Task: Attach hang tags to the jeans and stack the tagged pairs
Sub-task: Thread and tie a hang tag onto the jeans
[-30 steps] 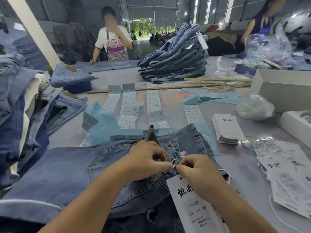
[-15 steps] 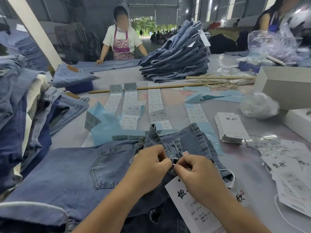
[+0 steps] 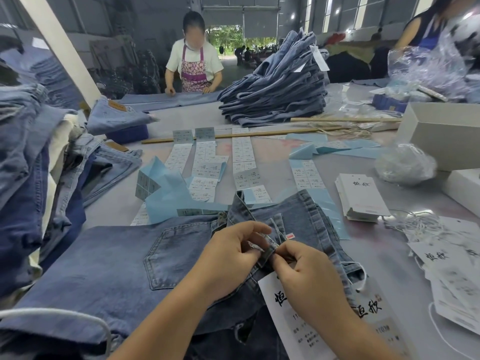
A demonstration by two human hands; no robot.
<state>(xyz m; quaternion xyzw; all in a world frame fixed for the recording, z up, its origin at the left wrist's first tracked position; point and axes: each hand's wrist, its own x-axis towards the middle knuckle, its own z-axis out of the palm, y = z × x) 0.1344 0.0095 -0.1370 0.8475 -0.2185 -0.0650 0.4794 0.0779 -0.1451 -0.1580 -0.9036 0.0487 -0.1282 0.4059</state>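
A pair of blue jeans (image 3: 109, 268) lies flat in front of me, back pocket up, waistband toward the right. My left hand (image 3: 233, 253) pinches a belt loop at the waistband. My right hand (image 3: 306, 279) meets it there, fingertips pinching the thin string of a white hang tag (image 3: 280, 305) that lies on the denim under that wrist. A second white tag (image 3: 374, 310) shows just right of my right forearm. A tall stack of folded jeans (image 3: 275, 92) with tags on it stands at the far middle of the table.
A pack of white hang tags (image 3: 361, 196) and loose tags with strings (image 3: 441, 255) lie at the right. Strips of sticker labels (image 3: 207, 165) and blue backing paper cover the middle. Heaped jeans (image 3: 28, 162) fill the left. White boxes (image 3: 441, 133) sit far right; two people work beyond.
My hands stay together at the belt loop. The left fingers have shifted their pinch on the loop, and the view has moved slightly closer and leftward.
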